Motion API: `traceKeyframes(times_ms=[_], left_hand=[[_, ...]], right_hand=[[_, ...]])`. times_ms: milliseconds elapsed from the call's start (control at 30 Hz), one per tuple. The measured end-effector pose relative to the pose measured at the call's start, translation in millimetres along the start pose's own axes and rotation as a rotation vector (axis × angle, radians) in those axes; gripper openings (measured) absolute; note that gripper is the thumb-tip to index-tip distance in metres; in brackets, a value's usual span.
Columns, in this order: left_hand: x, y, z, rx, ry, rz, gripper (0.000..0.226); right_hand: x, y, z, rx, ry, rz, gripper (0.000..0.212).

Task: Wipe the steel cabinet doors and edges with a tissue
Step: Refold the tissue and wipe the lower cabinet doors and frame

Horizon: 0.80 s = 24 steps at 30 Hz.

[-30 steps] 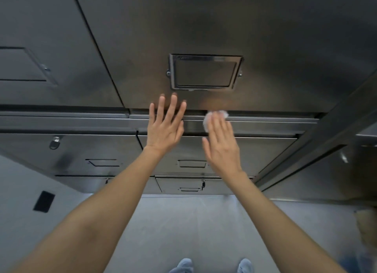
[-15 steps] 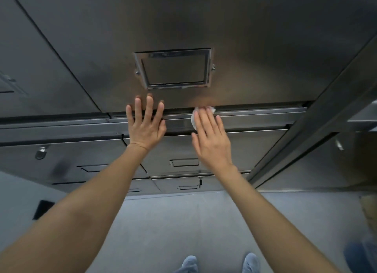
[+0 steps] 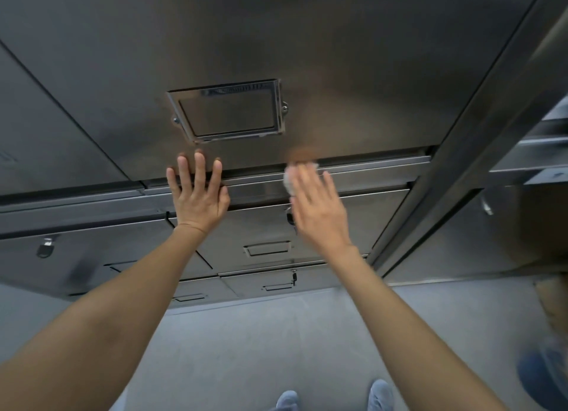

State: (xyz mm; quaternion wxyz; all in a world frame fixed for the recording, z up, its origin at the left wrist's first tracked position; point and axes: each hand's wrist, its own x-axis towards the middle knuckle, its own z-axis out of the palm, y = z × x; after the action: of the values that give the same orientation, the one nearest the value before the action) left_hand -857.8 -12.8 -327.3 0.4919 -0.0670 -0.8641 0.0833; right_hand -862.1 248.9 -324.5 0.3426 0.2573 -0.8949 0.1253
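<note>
Right hand point(image 3: 318, 211) – fingers straight, blurred – presses white tissue point(image 3: 290, 181) flat under fingertips against horizontal steel edge point(image 3: 368, 177) below upper cabinet door point(image 3: 307, 42). Left hand point(image 3: 198, 192) – fingers spread, flat on same edge, beneath label frame point(image 3: 229, 111).

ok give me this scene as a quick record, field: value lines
left hand: flat on the cabinet rail, fingers straight
right hand: presses tissue to the rail, blurred
tissue: white wad under the fingers
label frame: on door above the hands
floor: grey, shoes at bottom edge
</note>
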Motion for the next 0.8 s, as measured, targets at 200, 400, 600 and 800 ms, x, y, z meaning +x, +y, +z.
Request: traceKeyframes(times_ms=[200,400,600,800], left_hand=[[1,2,0,-0.006,-0.004,-0.011,0.065],[2,2,-1,-0.001,-0.019,-0.016,0.066],[1,3,-1,0.006,-0.020,-0.014,0.064],[2,3,-3,0.003,-0.036,-0.014,0.064]], right_hand=[[-9,48,-18,-0.059,0.067,0.462,0.057],[1,-6,0,-0.021,-0.078,-0.013,0.057],[-26,98,-26,-0.125,-0.003,0.382,0.059],[-5,30,-10,-0.031,-0.040,0.265,0.060]])
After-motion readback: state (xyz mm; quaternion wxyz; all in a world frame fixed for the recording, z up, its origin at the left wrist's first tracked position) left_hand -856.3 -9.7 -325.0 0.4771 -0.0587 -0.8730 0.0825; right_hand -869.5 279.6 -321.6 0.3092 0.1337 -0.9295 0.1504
